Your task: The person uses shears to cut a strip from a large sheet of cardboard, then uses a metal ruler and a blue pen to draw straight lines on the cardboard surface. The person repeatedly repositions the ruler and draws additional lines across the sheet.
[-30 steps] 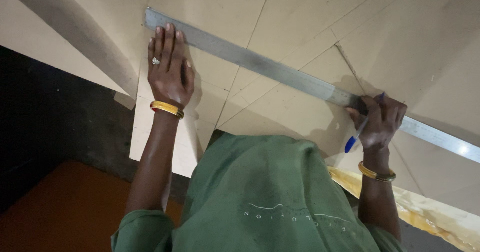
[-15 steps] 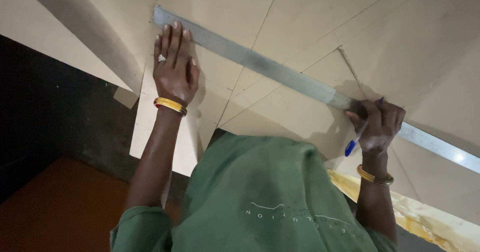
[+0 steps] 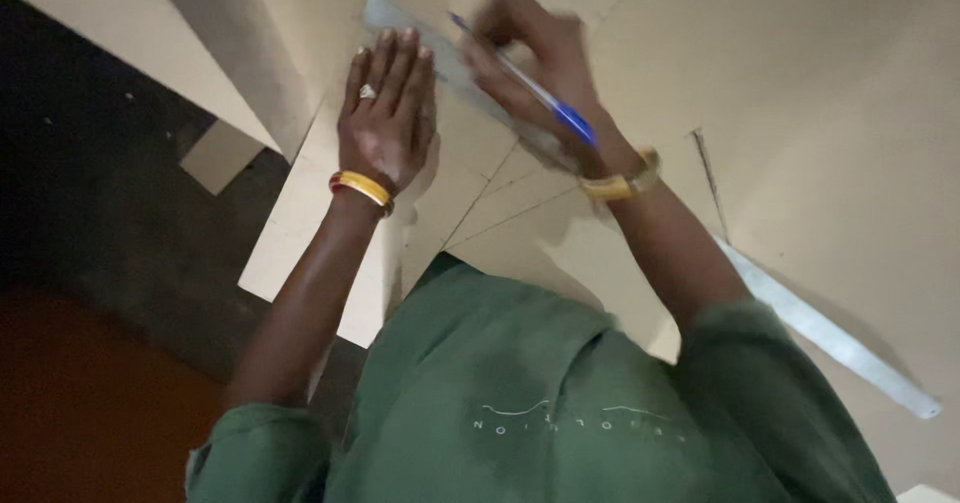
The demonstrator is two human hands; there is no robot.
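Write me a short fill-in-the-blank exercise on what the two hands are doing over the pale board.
1. The left hand lies flat with its fingers pressing on the long metal ____.
2. The right hand holds a ____ pen.
3. Each wrist wears a ____-coloured bangle.
4. The person's shirt is ____.

Missing words: ruler; blue; gold; green

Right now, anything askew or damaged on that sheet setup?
Nothing stands out. The left hand lies flat on the metal ruler, which runs diagonally across the tan sheet. The right hand holds a blue pen at its top end. That hand is blurred.
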